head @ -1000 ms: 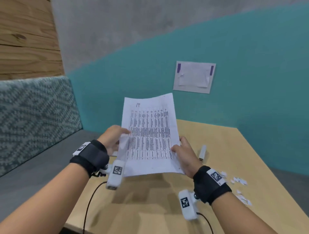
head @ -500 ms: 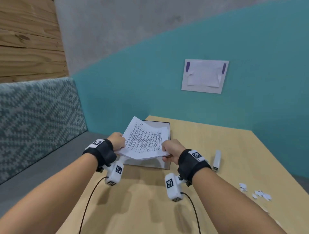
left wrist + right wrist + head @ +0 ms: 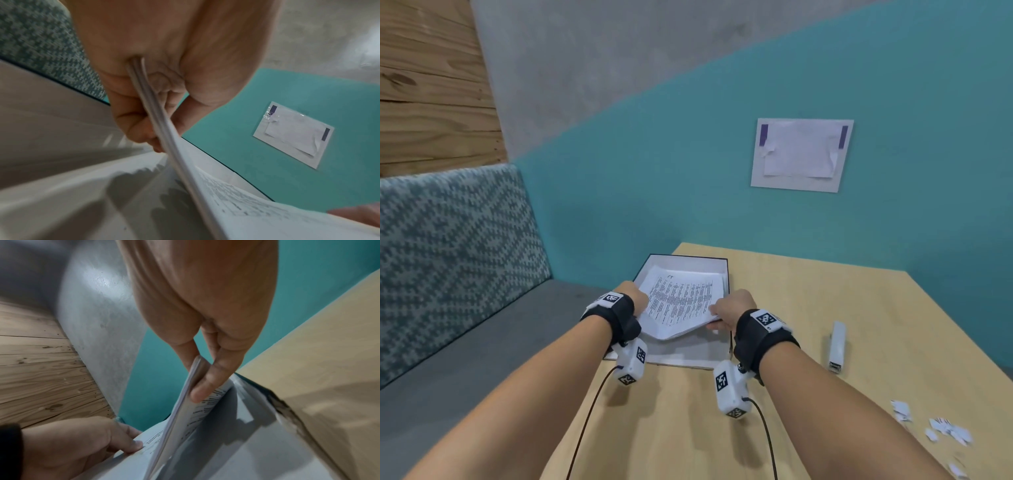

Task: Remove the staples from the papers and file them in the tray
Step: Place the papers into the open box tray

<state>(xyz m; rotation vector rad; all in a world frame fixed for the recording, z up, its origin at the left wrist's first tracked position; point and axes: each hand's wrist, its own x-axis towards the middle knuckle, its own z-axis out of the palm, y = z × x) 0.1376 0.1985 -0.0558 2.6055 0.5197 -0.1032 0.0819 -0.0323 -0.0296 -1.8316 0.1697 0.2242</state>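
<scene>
White papers (image 3: 681,301) pinched in left hand (image 3: 635,296) grip, right hand (image 3: 732,305) grip, over tray (image 3: 725,274)

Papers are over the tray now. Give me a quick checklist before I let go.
1. Left hand grips the papers: ok.
2. Right hand pinches the other edge: ok.
3. Papers over the tray, far end inside: ok.
4. Papers lying flat: not ok, near end raised and sagging.
5. Staples all out: cannot tell.
6. Staple remover and scraps outside the tray: ok.
</scene>
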